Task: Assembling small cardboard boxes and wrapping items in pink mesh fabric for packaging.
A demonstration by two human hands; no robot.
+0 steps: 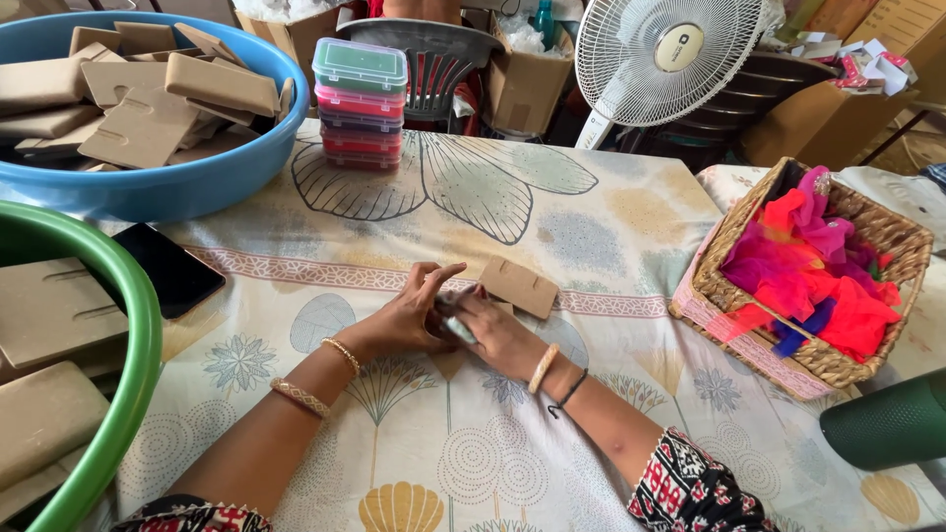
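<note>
My left hand and my right hand meet at the middle of the table, fingers closed together on a small pale item that is mostly hidden between them. A brown cardboard card with a notched edge sticks up just behind my right hand's fingers and seems held by them. Both wrists wear bangles. The hands rest on a floral-patterned tablecloth.
A blue tub of brown cardboard cards sits at back left, a green tub of cards at left. A black phone lies between them. Stacked small plastic boxes stand behind; a wicker basket of bright fabric at right; a fan behind.
</note>
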